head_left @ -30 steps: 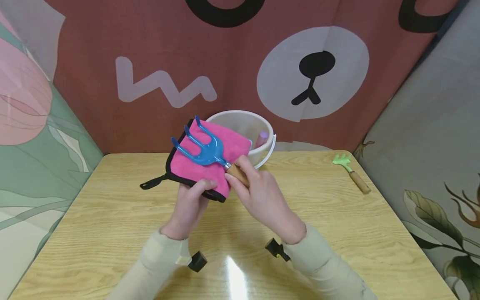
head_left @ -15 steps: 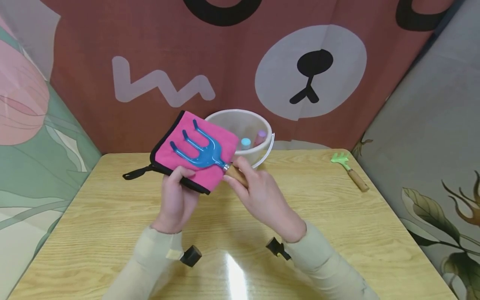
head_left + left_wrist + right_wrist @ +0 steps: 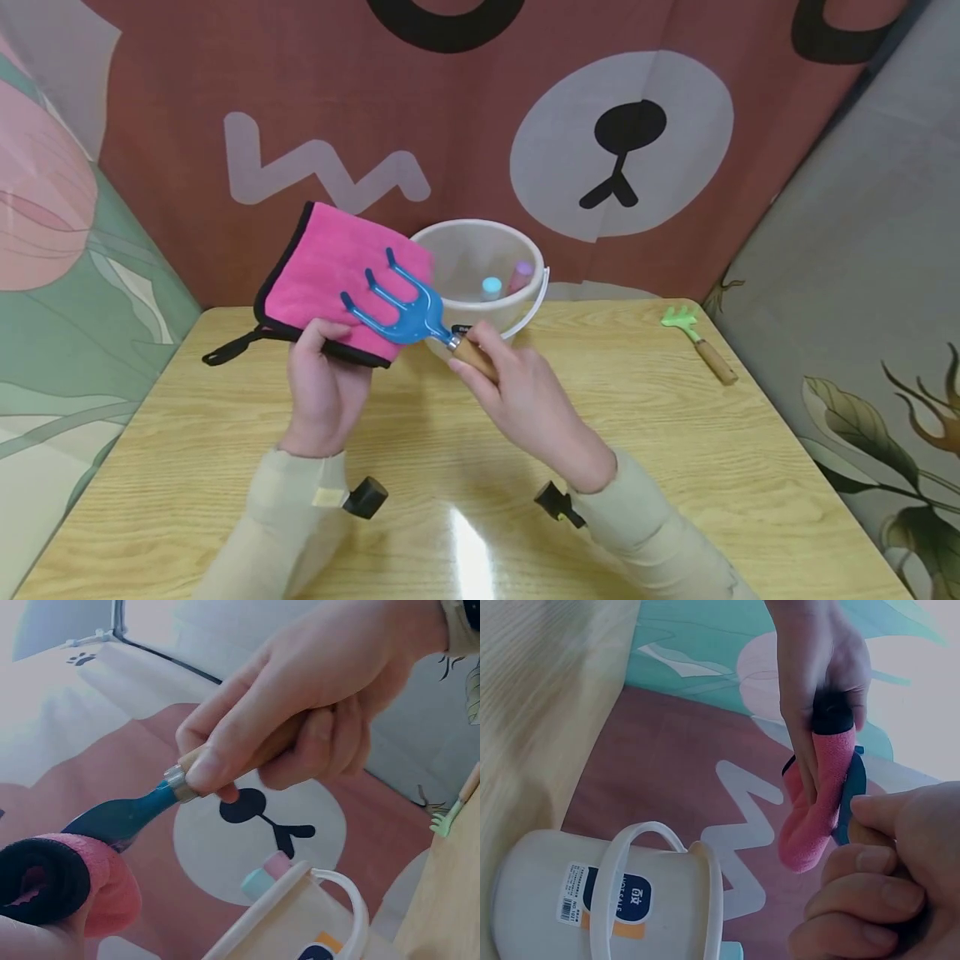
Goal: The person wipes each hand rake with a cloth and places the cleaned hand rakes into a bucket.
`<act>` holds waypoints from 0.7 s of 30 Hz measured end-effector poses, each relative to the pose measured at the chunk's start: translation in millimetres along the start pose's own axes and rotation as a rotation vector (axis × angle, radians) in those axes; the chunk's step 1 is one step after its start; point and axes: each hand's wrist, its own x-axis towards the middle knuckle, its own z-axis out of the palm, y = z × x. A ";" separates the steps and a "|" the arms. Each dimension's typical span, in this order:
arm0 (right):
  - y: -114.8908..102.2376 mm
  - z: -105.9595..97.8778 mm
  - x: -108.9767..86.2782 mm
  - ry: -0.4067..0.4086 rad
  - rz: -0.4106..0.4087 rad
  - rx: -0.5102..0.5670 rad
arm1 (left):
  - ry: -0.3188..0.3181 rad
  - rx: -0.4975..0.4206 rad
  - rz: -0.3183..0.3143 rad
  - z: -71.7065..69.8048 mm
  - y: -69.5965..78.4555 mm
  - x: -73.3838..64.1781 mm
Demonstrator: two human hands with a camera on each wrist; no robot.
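My left hand (image 3: 326, 400) holds a folded pink cloth (image 3: 300, 275) with black edging and a black hanging loop, thumb on top and fingers underneath. In my right hand (image 3: 536, 404) is a blue three-pronged garden hand fork (image 3: 416, 317), gripped by its wooden handle (image 3: 277, 742). The fork's tines point left and overlap the cloth's right part in the head view. From the right wrist view, the blue head (image 3: 853, 787) lies right along the cloth's face. Both hands are raised above the table.
Behind the hands stands a white bucket (image 3: 532, 250) with a handle, holding a blue-capped item (image 3: 491, 288) and a purple-capped one (image 3: 522, 273). A small green rake (image 3: 701, 343) lies at the table's right. Printed curtains hang around the wooden table (image 3: 645, 400).
My left hand has moved left with the cloth, sliding it partly out from behind the fork. The right hand and fork stay nearly in place. More of the bucket shows.
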 end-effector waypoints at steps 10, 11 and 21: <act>-1.8 -1.0 -3.0 0.014 -0.006 -0.016 | -0.104 -0.168 -0.053 6.0 0.1 -3.9; -1.5 -0.6 -3.1 0.013 -0.005 -0.014 | -0.104 -0.166 -0.066 6.7 -1.0 -5.4; 2.5 3.1 1.4 0.050 -0.031 -0.030 | -0.022 0.022 -0.183 19.0 -21.3 -20.6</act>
